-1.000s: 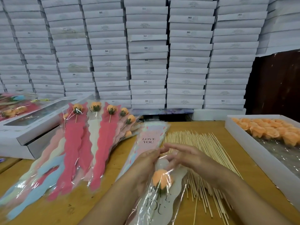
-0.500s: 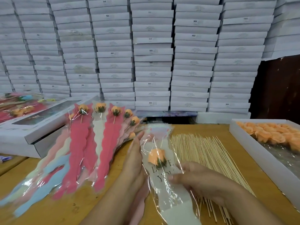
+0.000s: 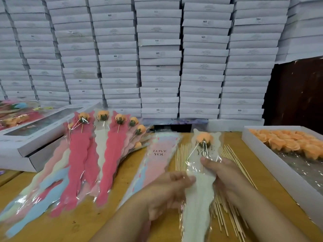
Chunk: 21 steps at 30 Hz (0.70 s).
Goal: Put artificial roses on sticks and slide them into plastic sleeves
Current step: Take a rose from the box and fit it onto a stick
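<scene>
A cream plastic sleeve (image 3: 199, 194) printed LOVE YOU is held upright over the table. An orange artificial rose (image 3: 204, 138) on its stick sits near the sleeve's top. My left hand (image 3: 167, 191) grips the sleeve's left edge at mid-height. My right hand (image 3: 222, 173) holds the right side, thumb pressed on the front just below the rose. Under and behind the sleeve lie several bare wooden sticks (image 3: 232, 212). A stack of unfilled sleeves (image 3: 157, 159) lies just to the left.
Several finished sleeved roses (image 3: 83, 165) fan out on the wooden table (image 3: 97, 222) at left, beside a white box (image 3: 35, 137). A white box (image 3: 262, 154) of loose orange roses (image 3: 288, 142) stands at right. Stacked white boxes (image 3: 157, 58) fill the back.
The sleeve with the rose rose from lying flat near me to upright and shifted right. The rose slid further up inside. My right thumb came onto the sleeve's front.
</scene>
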Each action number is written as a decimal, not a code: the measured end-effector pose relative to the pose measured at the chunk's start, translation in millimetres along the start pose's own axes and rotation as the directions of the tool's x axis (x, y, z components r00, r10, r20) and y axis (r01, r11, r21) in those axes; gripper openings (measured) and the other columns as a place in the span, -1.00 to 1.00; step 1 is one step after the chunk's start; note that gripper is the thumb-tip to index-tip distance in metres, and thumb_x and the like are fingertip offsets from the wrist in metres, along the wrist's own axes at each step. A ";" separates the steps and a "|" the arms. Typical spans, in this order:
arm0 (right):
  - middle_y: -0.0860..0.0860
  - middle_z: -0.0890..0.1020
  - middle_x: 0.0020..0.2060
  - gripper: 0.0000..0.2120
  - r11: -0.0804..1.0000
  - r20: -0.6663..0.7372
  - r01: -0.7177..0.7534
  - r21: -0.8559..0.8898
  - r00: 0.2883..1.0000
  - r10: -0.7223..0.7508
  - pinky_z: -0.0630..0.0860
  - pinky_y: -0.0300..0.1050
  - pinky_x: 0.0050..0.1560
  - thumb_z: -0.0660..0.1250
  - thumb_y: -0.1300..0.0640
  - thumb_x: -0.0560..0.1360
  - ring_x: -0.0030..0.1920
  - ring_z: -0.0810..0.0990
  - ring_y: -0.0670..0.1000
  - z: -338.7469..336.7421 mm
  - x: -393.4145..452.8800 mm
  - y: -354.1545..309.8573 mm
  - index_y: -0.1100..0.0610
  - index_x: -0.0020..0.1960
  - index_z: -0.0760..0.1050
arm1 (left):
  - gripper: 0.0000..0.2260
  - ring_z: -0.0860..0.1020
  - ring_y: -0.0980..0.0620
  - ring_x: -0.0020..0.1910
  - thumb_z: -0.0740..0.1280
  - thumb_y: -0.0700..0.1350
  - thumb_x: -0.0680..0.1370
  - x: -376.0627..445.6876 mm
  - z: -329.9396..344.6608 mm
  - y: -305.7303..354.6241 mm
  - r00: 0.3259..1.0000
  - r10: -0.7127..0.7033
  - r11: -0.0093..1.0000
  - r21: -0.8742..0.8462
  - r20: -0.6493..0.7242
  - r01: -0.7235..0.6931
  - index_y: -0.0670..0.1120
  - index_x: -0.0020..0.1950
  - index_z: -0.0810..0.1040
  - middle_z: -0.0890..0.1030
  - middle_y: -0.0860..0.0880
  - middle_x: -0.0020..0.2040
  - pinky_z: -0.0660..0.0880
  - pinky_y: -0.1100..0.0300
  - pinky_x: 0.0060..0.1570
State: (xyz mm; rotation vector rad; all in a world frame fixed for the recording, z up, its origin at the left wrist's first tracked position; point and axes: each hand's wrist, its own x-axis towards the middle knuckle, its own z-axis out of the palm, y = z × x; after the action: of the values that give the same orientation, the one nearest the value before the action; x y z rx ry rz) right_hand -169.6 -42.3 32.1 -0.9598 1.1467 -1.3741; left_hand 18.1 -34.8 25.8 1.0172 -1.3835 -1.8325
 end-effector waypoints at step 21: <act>0.12 0.74 -0.12 -0.89 0.998 -0.059 0.050 -0.041 0.997 -0.053 0.63 0.10 -0.02 0.41 0.31 0.49 -0.11 0.73 0.17 -4.1 7.4 5.8 0.22 0.00 0.64 | -0.69 0.67 -0.04 -0.10 0.52 -0.17 0.50 2.4 3.2 -6.2 0.998 -0.019 0.990 0.141 -0.058 0.027 -0.21 0.21 0.63 0.73 -0.14 -0.03 0.65 0.05 -0.06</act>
State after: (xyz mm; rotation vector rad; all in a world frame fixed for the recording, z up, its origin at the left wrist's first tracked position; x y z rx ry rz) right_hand -173.1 -48.9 25.2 -0.9876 1.2055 -1.4351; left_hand 14.0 -33.6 19.8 1.1524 -1.4908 -1.7272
